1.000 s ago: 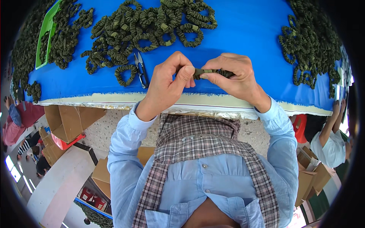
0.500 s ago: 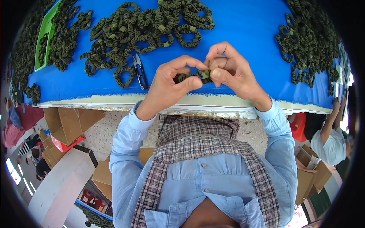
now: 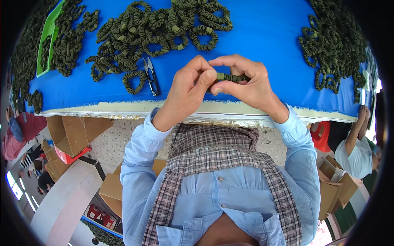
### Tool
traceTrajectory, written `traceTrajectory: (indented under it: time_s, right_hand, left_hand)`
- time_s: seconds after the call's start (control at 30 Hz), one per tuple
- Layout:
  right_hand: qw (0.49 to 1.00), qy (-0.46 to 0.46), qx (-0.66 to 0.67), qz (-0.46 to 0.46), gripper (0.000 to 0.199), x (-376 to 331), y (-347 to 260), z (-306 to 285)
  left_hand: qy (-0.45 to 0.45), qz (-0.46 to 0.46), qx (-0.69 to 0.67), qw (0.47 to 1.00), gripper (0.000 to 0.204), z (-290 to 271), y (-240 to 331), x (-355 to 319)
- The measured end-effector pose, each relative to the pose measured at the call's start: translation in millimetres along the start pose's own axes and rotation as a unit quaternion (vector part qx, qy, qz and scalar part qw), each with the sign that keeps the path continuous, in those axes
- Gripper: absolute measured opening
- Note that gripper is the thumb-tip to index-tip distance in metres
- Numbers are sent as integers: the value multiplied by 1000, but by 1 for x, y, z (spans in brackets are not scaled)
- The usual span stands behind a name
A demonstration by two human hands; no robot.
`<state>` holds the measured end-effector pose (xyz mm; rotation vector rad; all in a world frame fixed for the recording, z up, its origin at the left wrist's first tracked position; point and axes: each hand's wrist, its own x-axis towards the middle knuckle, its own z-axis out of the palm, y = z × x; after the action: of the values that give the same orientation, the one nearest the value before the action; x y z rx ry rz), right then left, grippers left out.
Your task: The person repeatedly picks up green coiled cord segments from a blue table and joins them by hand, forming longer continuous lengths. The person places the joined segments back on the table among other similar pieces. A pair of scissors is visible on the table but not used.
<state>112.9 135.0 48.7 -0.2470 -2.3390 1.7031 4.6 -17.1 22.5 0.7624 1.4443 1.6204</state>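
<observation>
Both hands hold one dark green scrunchie (image 3: 234,77) above the front edge of the blue-covered table (image 3: 262,39). My left hand (image 3: 189,88) pinches its left part between thumb and fingers, which cover that stretch. Curled round the right part, my right hand (image 3: 251,86) has its thumb below and its forefinger above. A paler green band shows on the scrunchie between the two hands. To the left of my left hand lies a pair of thread snips (image 3: 152,80) with dark handles, blades pointing away. A single scrunchie (image 3: 134,82) rests beside the snips.
A heap of scrunchies (image 3: 141,30) lies beyond my hands. More are piled at the right (image 3: 332,53) and far left around a green tray (image 3: 46,41). Cardboard boxes (image 3: 78,130) stand below the table edge. At the right rim is another person (image 3: 357,153).
My left hand has moved right and closed over the scrunchie's left part. The pale band has shifted, and my right hand has opened wider around the right part.
</observation>
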Motion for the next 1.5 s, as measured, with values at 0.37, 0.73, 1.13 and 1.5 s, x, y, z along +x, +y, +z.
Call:
traceTrajectory:
  time_s: [0.37, 0.73, 1.13, 1.5]
  right_hand:
    - [994, 20, 105, 35, 13, -4, 11, 0]
    - [997, 42, 59, 0, 17, 2, 16, 9]
    - [988, -21, 147, 45, 24, 3, 7, -8]
    - [976, -69, 204, 37, 50, 1, 3, -10]
  left_hand:
    - [7, 37, 9, 999, 24, -2, 2, 1]
    - [67, 40, -4, 997, 19, 5, -1, 2]
    - [20, 19, -314, 949, 14, -13, 7, -5]
    - [0, -18, -86, 996, 18, -15, 12, -2]
